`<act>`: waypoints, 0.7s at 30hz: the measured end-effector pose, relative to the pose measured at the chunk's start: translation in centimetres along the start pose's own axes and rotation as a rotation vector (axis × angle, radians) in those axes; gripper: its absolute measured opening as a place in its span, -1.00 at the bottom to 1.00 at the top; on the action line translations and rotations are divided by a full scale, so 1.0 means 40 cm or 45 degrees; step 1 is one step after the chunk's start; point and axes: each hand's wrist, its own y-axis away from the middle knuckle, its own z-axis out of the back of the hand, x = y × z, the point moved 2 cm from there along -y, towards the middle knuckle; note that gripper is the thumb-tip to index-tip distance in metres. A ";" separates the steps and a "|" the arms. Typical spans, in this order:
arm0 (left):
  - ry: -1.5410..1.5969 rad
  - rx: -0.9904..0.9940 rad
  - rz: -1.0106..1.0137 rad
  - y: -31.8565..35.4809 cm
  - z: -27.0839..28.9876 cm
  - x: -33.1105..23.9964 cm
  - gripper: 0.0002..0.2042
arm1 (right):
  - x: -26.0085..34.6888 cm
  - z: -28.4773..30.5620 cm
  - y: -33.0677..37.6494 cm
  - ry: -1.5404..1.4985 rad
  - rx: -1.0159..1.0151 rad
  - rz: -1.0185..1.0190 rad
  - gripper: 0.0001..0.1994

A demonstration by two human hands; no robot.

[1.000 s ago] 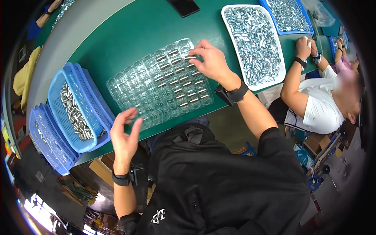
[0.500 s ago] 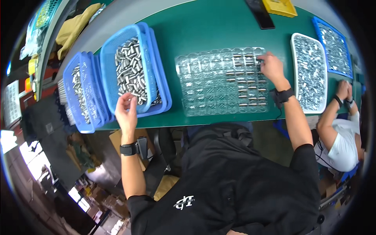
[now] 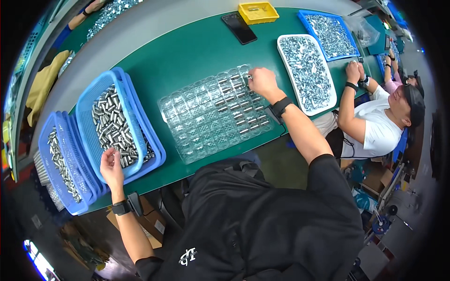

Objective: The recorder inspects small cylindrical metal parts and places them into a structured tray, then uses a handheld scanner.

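Observation:
A clear plastic blister tray (image 3: 197, 119) lies on the green table, with shiny metal cylinders (image 3: 240, 93) in several of its pockets toward the right side. Over the tray's far right corner, my right hand (image 3: 265, 84) pinches a small metal sleeve (image 3: 249, 77). At the near rim of a blue basket (image 3: 89, 100), my left hand (image 3: 111, 171) is closed at the fingertips. What it holds, if anything, I cannot make out. Loose metal cylinders (image 3: 111, 119) fill that basket.
Another blue basket (image 3: 47, 136) with metal parts stands farther left. To the right are a white tray (image 3: 281, 44) and a blue tray (image 3: 304, 19) of small shiny parts. A phone (image 3: 239, 28) and yellow bin (image 3: 258, 19) lie at the back. A co-worker (image 3: 375, 117) sits at right.
My view has swung to the right, so the table appears turned and shifted left. My right hand stays at the tray's far right corner, and my left stays at the basket.

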 end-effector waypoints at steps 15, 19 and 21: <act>-0.550 0.061 0.038 -0.060 -0.072 -0.064 -0.76 | 0.005 -0.022 -0.069 0.308 0.477 0.066 -0.85; -0.619 0.065 0.099 -0.082 -0.089 -0.088 -0.75 | 0.001 0.006 -0.044 0.130 0.493 0.065 -0.82; -0.640 0.084 0.120 -0.094 -0.090 -0.070 -0.75 | 0.012 0.031 -0.026 0.018 0.285 0.088 -0.82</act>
